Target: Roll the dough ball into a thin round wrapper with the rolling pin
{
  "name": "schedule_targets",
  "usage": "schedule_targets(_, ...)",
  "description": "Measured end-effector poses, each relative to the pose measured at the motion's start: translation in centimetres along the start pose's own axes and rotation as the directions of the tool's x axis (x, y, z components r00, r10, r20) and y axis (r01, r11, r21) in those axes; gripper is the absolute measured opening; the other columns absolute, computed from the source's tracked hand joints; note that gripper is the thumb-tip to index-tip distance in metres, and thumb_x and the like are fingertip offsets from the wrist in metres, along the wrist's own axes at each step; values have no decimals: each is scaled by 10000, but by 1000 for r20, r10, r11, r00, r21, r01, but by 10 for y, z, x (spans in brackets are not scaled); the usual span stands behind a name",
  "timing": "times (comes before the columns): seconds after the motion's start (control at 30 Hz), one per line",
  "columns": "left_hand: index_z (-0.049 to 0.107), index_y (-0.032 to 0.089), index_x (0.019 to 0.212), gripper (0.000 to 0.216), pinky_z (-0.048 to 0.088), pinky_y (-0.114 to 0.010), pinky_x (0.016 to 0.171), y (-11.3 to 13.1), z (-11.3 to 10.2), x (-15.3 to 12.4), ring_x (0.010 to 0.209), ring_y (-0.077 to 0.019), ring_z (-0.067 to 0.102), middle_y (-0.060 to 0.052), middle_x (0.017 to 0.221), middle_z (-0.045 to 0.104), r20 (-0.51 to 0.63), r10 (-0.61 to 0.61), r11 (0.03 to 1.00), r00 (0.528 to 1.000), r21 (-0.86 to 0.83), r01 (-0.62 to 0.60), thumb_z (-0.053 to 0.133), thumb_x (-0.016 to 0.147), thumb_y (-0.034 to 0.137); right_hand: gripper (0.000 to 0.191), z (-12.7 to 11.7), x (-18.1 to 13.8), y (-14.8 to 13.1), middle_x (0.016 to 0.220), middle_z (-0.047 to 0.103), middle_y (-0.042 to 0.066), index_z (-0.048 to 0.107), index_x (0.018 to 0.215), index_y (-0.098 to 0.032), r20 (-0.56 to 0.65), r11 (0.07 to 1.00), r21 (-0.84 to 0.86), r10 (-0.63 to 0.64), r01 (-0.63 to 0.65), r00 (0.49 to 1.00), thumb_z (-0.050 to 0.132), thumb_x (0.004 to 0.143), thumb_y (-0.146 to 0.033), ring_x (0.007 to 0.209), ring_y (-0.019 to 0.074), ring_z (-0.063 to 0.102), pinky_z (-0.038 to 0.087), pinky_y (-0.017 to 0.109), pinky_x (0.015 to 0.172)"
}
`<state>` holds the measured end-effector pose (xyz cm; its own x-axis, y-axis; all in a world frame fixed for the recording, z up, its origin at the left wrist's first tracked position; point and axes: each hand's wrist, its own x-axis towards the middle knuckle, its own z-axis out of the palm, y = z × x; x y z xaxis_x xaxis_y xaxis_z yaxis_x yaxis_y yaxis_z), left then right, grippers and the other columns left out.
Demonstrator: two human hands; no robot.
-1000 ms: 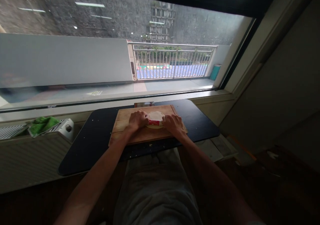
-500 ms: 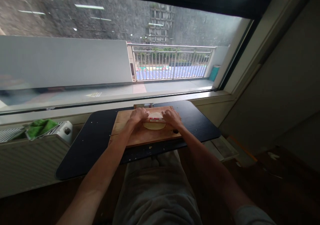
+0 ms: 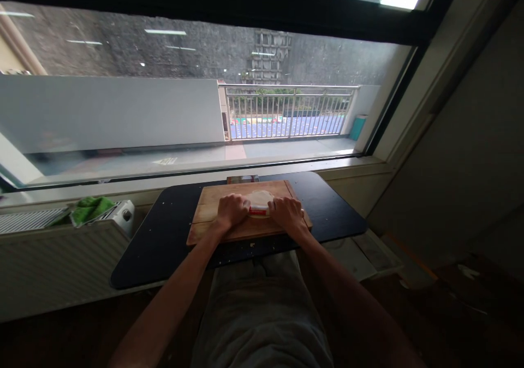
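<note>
A flat round of pale dough [image 3: 262, 196] lies on a wooden cutting board [image 3: 207, 201]. Across it rests a roller-like tube with a red and white printed label [image 3: 258, 211], only its middle showing. My left hand [image 3: 233, 208] is closed around the tube's left end, fingers curled. At the other end my right hand [image 3: 287, 211] grips it the same way. Most of the dough shows beyond the tube; the part nearer me is largely hidden by the tube and hands.
The board sits on a dark table [image 3: 147, 242] dotted with small crumbs. A small flat object [image 3: 243, 179] lies behind the board, by the window sill. To the left stands a white radiator [image 3: 69, 264] with a green cloth [image 3: 92, 209] on top.
Both hands have drawn the tube back toward me across the dough, exposing more dough beyond it. Its label has turned from mostly white to red. The view has shifted slightly.
</note>
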<state>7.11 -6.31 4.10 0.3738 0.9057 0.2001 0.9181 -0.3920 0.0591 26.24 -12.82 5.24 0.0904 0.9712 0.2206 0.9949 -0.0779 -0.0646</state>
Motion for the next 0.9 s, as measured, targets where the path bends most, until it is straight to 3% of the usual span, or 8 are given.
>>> schedule_targets(0.23, 841, 166, 1001, 531, 550, -397, 870, 2, -7, -8, 1025, -316, 762, -176, 1090, 808, 55, 15, 1000, 998, 10, -16, 361, 1028, 389, 554, 0, -5, 0, 1119, 821, 188, 838, 1121, -168, 39, 1000, 10, -15, 15, 999, 354, 1116, -437, 1042, 281, 783, 521, 337, 924)
schedule_targets(0.33, 827, 150, 1004, 505, 551, -413, 879, 3, -5, 1, 1027, -326, 755, -185, 1095, 799, 37, -16, 1000, 999, 15, 15, 374, 1020, 372, 568, 6, 8, 4, 1132, 818, 191, 842, 1108, -169, 31, 1000, 22, -19, 18, 999, 339, 1115, -430, 1063, 286, 776, 511, 345, 946)
schedule_targets(0.47, 760, 141, 1145, 428, 521, -424, 980, 4, -3, 16, 1135, -327, 706, -195, 1184, 771, -28, -43, 999, 999, 22, 44, 403, 1021, 342, 572, 14, 34, 9, 1148, 813, 189, 832, 1087, -174, 39, 999, 40, 15, -17, 999, 321, 1113, -430, 1093, 296, 757, 498, 359, 964)
schedule_targets(0.63, 638, 142, 1324, 409, 433, -450, 1122, 3, -4, 34, 1311, -334, 599, -201, 1391, 677, -38, -34, 999, 999, -1, 34, 444, 1014, 324, 397, 18, 63, 15, 1233, 778, 142, 692, 1317, -191, 12, 991, 129, 45, -46, 999, 418, 1068, -336, 1199, 279, 677, 458, 343, 1015)
schedule_targets(0.73, 616, 136, 1342, 424, 439, -442, 1114, 2, -2, 43, 1313, -326, 602, -205, 1413, 655, -20, -44, 998, 999, -35, 43, 404, 1025, 320, 432, 17, 72, 18, 1358, 704, 153, 577, 1430, -167, 5, 987, 156, 45, -45, 999, 446, 1039, -297, 1253, 281, 611, 432, 357, 1060)
schedule_targets(0.9, 612, 140, 1360, 435, 463, -424, 1089, 1, 1, 45, 1288, -323, 619, -205, 1382, 677, 31, -46, 997, 998, -59, 48, 421, 1006, 304, 479, 20, 69, 21, 1461, 626, 176, 555, 1476, -178, 38, 996, 87, -29, 26, 999, 420, 1051, -355, 1338, 325, 527, 388, 441, 1138)
